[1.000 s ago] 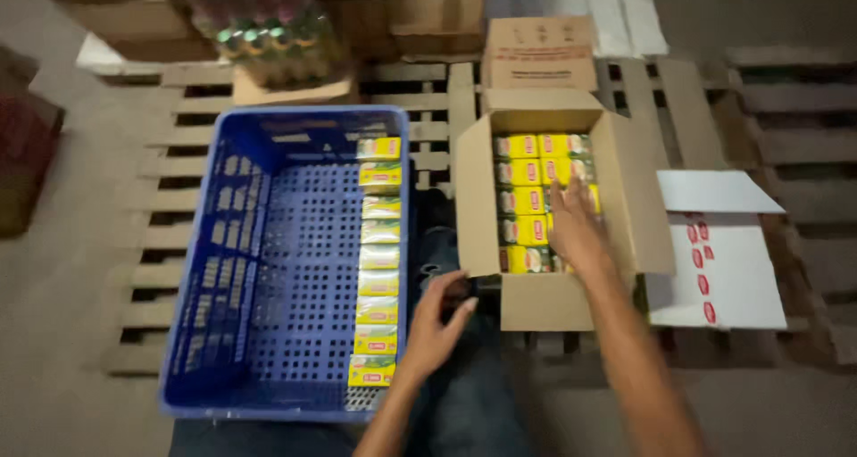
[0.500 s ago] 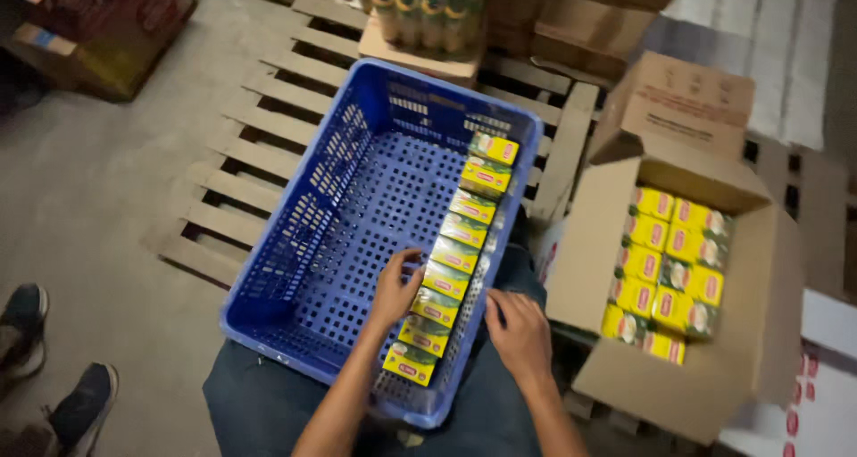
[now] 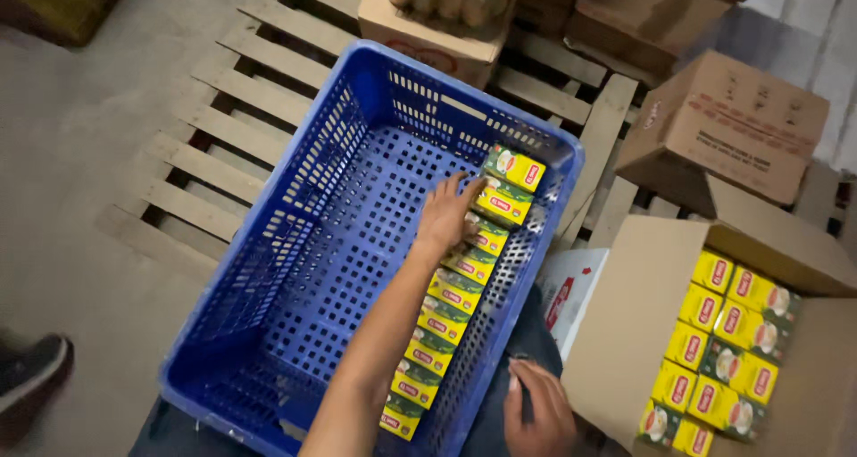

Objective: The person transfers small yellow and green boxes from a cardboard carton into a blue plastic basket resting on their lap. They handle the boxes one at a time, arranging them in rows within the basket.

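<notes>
Far off to the left of my hands, at the frame's edge, a dark shoe (image 3: 31, 381) stands on the concrete floor (image 3: 85, 127), belonging to someone else. Nearer in, the wooden pallet (image 3: 223, 145) runs under the blue plastic crate (image 3: 295, 243), whose perforated bottom lies bare to the left of my reaching arm. My left hand (image 3: 444, 218) is stretched out into that crate, fingers loosely spread and laid flat on the row of small yellow-and-green boxes (image 3: 451, 301) that lines the crate's right wall; it presses on them rather than gripping any one. The row runs from just under my wrist back toward me along my forearm, and two more boxes sit just beyond my fingertips, toward the far corner. Beyond the crate stands a cardboard tray of shrink-wrapped bottles (image 3: 442, 15). Close to my body, just to the right of the crate's near corner, my right hand (image 3: 538, 410) rests on my knee, fingers relaxed and holding nothing. To its right stands the open cardboard carton (image 3: 625, 332), packed with more yellow boxes (image 3: 719, 363), and behind that a closed brown carton (image 3: 728, 122).
</notes>
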